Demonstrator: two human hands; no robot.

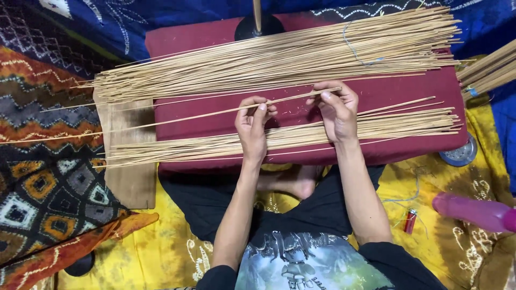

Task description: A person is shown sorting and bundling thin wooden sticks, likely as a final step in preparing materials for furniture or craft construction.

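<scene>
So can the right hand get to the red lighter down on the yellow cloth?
Probably yes. The lighter lies in the open on the yellow cloth, beside the person's right arm, with nothing over it. But the right hand is holding a thin stick and would likely need to let go first.

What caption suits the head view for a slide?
Both hands, left hand and right hand, pinch one thin bamboo stick above a maroon cushion between two stick piles.

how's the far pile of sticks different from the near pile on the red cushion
The far pile is thicker and wider than the near pile. A loose blue string crosses the far pile; none shows on the near pile. The left hand and right hand rest over the near pile, holding a single stick; the far pile lies untouched. Both are thin pale sticks lying lengthwise across the red cushion.
</scene>
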